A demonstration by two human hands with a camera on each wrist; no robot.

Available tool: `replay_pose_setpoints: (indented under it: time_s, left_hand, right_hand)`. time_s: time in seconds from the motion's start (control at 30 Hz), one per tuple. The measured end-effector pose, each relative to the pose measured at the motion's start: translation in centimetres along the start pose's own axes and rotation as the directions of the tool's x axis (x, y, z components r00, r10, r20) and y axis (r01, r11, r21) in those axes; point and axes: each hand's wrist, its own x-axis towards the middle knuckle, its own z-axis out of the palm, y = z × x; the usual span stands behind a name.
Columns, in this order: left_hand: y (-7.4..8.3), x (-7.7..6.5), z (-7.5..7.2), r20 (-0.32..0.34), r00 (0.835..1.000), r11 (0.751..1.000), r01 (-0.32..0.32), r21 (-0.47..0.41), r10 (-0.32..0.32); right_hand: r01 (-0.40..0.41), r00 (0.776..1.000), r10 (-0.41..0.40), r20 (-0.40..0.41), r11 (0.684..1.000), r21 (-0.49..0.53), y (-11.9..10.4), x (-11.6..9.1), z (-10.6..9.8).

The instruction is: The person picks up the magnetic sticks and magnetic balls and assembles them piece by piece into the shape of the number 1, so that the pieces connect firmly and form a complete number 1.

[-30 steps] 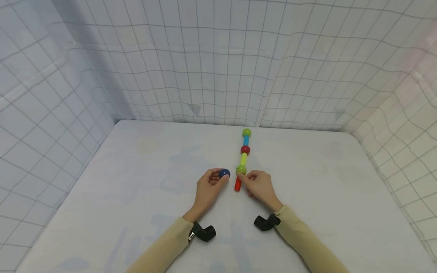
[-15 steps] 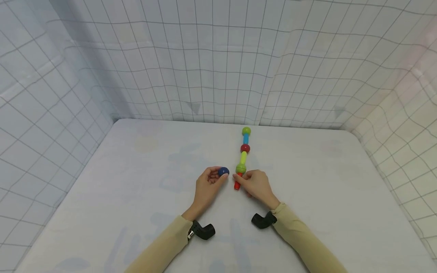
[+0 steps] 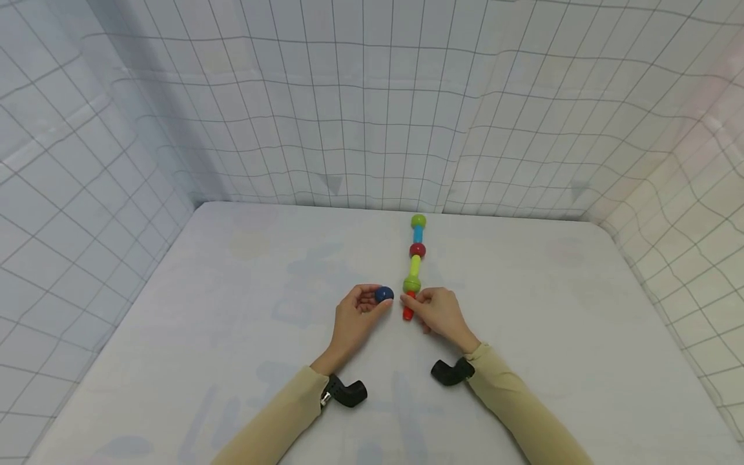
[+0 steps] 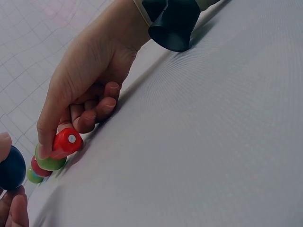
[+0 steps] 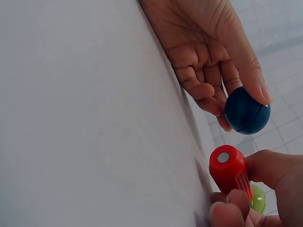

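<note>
My left hand pinches a dark blue ball between thumb and fingers, left of a row of toy balls and rods. My right hand pinches the red rod at the row's near end. In the right wrist view the red rod shows a round silver disc in its free end, with the blue ball a short gap away. Beyond the red rod run a green ball, a yellow rod, a red ball, a blue rod and another green ball.
The row lies on a white-covered table and points toward its back edge. White grid-patterned curtains stand behind the table and along both sides. Black wrist devices sit at both cuffs.
My right thumb has shifted from the near green ball down onto the red rod. The row's near end has swung slightly right. The left hand keeps its hold on the blue ball.
</note>
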Motion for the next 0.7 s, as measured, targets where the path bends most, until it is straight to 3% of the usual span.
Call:
replay_pose_setpoints:
  time_s: [0.37,0.7]
  left_hand:
    - [-0.45,-0.3,0.1,0.101,0.992,0.996,-0.083,0.018,0.08]
    - [-0.62,-0.49,0.41,0.176,0.978,0.992,-0.12,0.031,0.113]
  right_hand:
    - [0.001,0.999,0.0,-0.042,0.999,0.037,0.08,0.14,-0.01]
    - [0.089,0.984,-0.091,-0.152,0.996,-0.018,0.49,0.29,0.35]
